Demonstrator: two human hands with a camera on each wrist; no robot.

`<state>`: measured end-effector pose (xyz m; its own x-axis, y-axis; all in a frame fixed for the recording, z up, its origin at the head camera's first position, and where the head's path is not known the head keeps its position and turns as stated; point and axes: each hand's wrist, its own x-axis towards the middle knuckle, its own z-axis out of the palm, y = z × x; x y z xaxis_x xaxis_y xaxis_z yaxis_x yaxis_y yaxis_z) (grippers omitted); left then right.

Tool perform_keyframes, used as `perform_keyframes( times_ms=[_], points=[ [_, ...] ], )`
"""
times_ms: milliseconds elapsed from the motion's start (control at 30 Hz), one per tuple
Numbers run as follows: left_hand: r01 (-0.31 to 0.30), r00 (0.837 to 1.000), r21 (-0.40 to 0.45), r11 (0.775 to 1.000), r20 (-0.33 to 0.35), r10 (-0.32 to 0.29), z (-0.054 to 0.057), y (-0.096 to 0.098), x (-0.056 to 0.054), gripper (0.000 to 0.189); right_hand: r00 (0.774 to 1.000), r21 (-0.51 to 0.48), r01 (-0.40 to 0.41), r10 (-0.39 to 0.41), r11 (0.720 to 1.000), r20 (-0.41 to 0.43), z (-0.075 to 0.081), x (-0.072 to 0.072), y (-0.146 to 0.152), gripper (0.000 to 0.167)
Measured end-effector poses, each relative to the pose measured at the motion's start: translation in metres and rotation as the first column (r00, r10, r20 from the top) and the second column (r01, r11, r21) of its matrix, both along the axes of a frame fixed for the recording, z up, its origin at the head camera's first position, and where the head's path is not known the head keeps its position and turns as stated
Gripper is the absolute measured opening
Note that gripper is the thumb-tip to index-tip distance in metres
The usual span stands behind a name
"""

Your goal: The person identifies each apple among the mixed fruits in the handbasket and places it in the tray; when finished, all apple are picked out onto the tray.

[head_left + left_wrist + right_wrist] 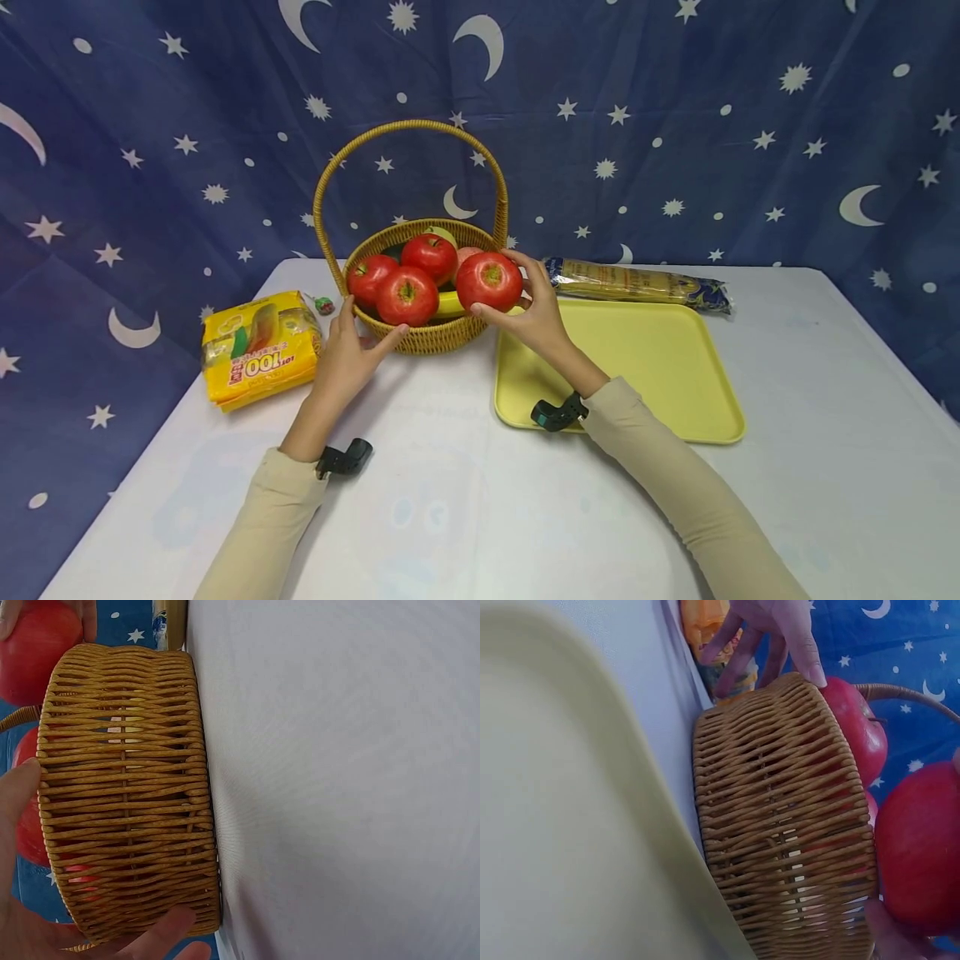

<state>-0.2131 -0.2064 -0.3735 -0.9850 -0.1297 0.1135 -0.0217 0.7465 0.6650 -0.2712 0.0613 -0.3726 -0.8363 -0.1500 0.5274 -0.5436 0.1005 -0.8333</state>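
Note:
A wicker basket (431, 337) with a tall hoop handle holds several red apples (407, 296), a banana (450, 305) and other fruit partly hidden behind them. My right hand (542, 312) grips a red apple (490, 282) at the basket's right rim, thumb below and fingers around its far side. In the right wrist view this apple (919, 847) overlaps the rim. At the basket's left side my left hand (348, 358) is spread, its thumb (22, 784) touching the rim and its fingers (169, 930) lying along the outer wall.
A yellow tray (637, 358) lies to the right of the basket. Behind it is a long clear-and-blue packet (637, 283). On the left sit a yellow packaged bag (261, 350) and a small green-and-red item (324, 306). A star-patterned blue cloth (645, 125) hangs behind the white table.

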Motion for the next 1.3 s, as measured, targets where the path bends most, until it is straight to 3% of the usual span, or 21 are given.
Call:
perform_keyframes(
  times_ms=[367, 667, 900, 1133, 1300],
  points=[
    [-0.004, 1.0, -0.009, 1.0, 0.013, 0.004, 0.003, 0.0, 0.002, 0.109, 0.987, 0.013, -0.154, 0.153, 0.988, 0.055, 0.005, 0.0, 0.006, 0.074],
    [0.0, 1.0, -0.007, 1.0, 0.012, 0.0, 0.002, 0.0, 0.003, 0.11, 0.982, 0.02, -0.154, 0.15, 0.988, 0.118, 0.012, 0.004, 0.005, 0.077],
    [-0.001, 1.0, -0.009, 1.0, 0.005, 0.001, 0.001, 0.0, 0.002, 0.111, 0.983, 0.03, -0.146, 0.142, 0.989, 0.114, 0.035, 0.025, 0.004, 0.071],
    [0.001, 1.0, -0.006, 1.0, 0.003, -0.001, 0.0, 0.0, 0.001, 0.11, 0.983, 0.026, -0.145, 0.14, 0.989, 0.119, 0.037, 0.024, 0.005, 0.07],
    [0.002, 1.0, -0.002, 1.0, 0.002, -0.002, 0.001, 0.001, 0.002, 0.109, 0.983, 0.015, -0.142, 0.139, 0.99, 0.123, 0.021, 0.008, 0.009, 0.073]
  ],
)
